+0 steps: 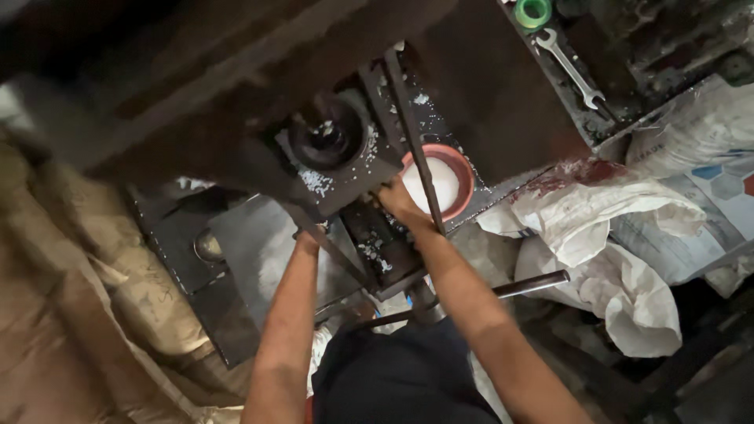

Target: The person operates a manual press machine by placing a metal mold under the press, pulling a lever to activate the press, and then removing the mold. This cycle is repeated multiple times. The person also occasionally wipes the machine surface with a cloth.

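Right hand (398, 200) at frame centre, resting against the pink bowl (465, 169); grip impossible to tell. Left hand (308, 239) hidden under the dark press (338, 157), state unclear.

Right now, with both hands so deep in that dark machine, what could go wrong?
The right hand rests at the edge of the dark press block, beside the red bowl of white granules; it could get pinched if the block moves. The left hand is hidden under the block, so a slip there may go unseen. Loose granules on the metal could make the grip slippery.
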